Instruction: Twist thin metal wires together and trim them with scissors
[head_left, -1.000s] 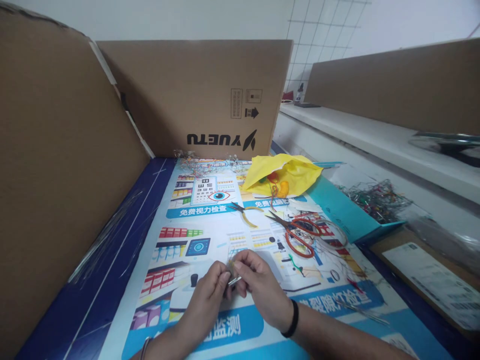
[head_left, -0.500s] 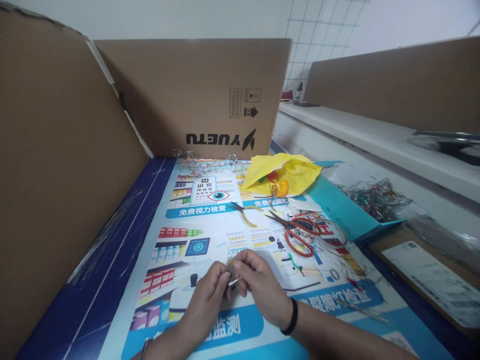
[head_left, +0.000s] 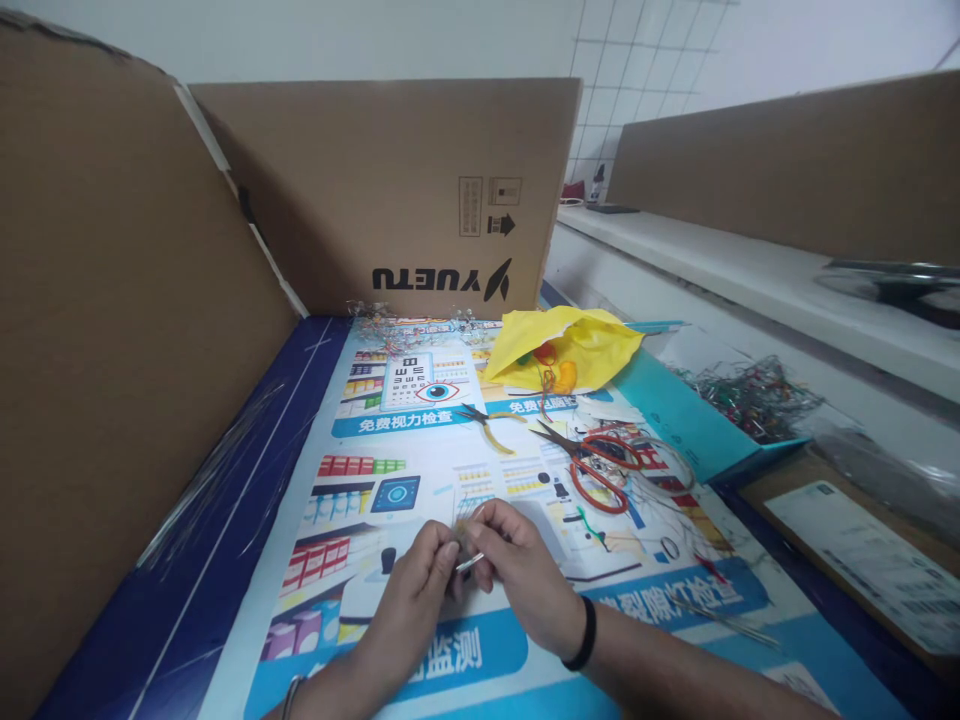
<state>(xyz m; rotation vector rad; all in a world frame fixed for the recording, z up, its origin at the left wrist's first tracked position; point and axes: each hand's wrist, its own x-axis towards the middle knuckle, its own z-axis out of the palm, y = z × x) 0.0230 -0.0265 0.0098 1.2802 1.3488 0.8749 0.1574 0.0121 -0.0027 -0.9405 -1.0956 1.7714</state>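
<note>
My left hand and my right hand meet low in the middle of the view, over the printed sheet. Both are closed in a pinch on a thin silvery wire piece that shows between the fingertips. Fine, blurred strands rise just above the fingers; the fingers hide the rest. Beyond my hands lie small pliers with yellow handles and, to their right, scissors with red-orange handles. A green thread rests to the right of my right hand.
A yellow bag with coloured yarn stands at the back. Tangled wire pieces fill a turquoise box at right. Straight wires lie at left. Cardboard panels wall off the back and left. A wire coil sits beside the scissors.
My hands stay almost in place. The silvery piece between the fingertips has shifted only slightly; the tools and bag have not moved.
</note>
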